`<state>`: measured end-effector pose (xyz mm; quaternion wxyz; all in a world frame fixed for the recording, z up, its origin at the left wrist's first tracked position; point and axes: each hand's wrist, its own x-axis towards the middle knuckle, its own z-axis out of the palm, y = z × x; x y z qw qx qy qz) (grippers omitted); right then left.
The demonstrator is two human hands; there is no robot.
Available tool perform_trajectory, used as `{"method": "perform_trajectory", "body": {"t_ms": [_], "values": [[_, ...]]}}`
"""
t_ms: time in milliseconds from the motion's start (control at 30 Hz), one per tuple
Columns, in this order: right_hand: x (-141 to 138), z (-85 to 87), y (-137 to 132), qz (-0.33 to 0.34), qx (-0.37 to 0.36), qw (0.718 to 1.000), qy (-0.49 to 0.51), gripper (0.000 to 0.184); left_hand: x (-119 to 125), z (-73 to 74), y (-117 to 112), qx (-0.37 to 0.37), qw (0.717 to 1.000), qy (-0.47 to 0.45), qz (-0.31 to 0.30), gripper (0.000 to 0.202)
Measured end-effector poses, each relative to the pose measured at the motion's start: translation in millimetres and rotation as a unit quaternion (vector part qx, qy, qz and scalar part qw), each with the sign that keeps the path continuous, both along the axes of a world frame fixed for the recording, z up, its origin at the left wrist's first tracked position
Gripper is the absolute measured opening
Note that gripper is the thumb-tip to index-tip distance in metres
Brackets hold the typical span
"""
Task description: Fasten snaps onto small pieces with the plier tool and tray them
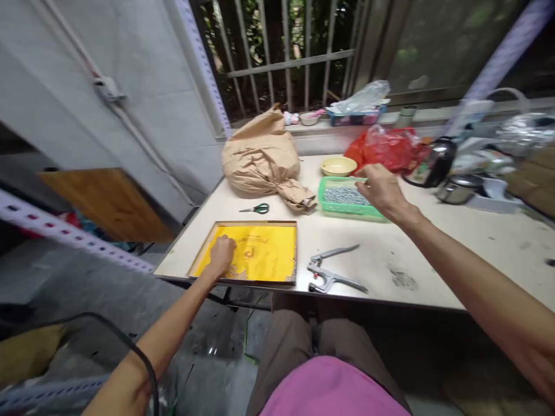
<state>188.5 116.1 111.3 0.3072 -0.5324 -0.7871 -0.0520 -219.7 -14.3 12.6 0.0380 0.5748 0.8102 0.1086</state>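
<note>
My left hand (222, 255) rests on the yellow sheet (260, 252) inside a shallow wooden-framed tray (203, 245) near the table's front edge, with its fingers curled down against the sheet. My right hand (381, 188) reaches over a green plastic basket (344, 209) filled with small grey metal pieces (342, 195). Its fingers are bent down into the basket's right side, and what they hold, if anything, is hidden. A grey metal plier-like hand tool (332, 271) lies on the table between the tray and my right arm.
A stuffed brown paper bag (262, 156), green-handled scissors (256, 209), a yellow bowl (338, 166), a red plastic bag (388, 147), a dark kettle (436, 162) and metal pots (457, 189) sit farther back. A barred window (281, 52) is behind the table. My knees are under the front edge.
</note>
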Motion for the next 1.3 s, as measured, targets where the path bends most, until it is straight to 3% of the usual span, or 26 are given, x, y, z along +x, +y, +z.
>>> {"method": "perform_trajectory", "body": {"t_ms": [67,100,200,300,400,500,600,833,1000,1300], "values": [[11.9,-12.5,-0.8,-0.026,-0.081,0.995,-0.053,0.026,-2.9,1.9,5.2,-0.007,0.999,0.014,-0.032,0.017],[15.4,-22.5,-9.2,-0.003,-0.117,0.991,-0.069,0.025,-3.1,3.6,7.5,-0.007,0.999,0.025,-0.046,0.017],[16.7,-58.3,-57.1,0.144,-0.212,0.962,-0.092,0.023,10.0,12.4,9.7,0.020,0.997,0.014,-0.070,0.013],[15.5,-87.8,-107.7,0.208,-0.258,0.935,-0.127,0.027,54.4,24.4,2.2,0.013,0.980,-0.192,-0.054,0.018],[17.8,-103.1,-130.9,0.214,-0.282,0.924,-0.143,0.031,118.7,30.0,-9.5,-0.068,0.896,-0.434,-0.056,0.032],[18.5,-108.5,-132.1,0.210,-0.283,0.922,-0.160,0.031,171.5,24.3,-17.0,-0.144,0.854,-0.496,-0.062,0.028],[16.5,-111.0,-130.6,0.196,-0.272,0.919,-0.207,0.024,196.6,14.5,-16.8,-0.180,0.848,-0.495,-0.058,0.022],[25.6,-121.9,-124.1,0.124,-0.234,0.936,-0.232,0.021,213.9,1.5,-10.9,-0.185,0.859,-0.476,-0.040,0.020],[33.6,-131.2,-117.2,0.139,-0.239,0.941,-0.197,0.022,230.1,-8.3,-9.9,-0.188,0.840,-0.509,0.006,0.024],[31.7,-124.0,-121.8,0.134,-0.228,0.945,-0.192,0.022,234.5,-6.9,-8.3,-0.230,0.853,-0.465,0.059,0.028]]}}
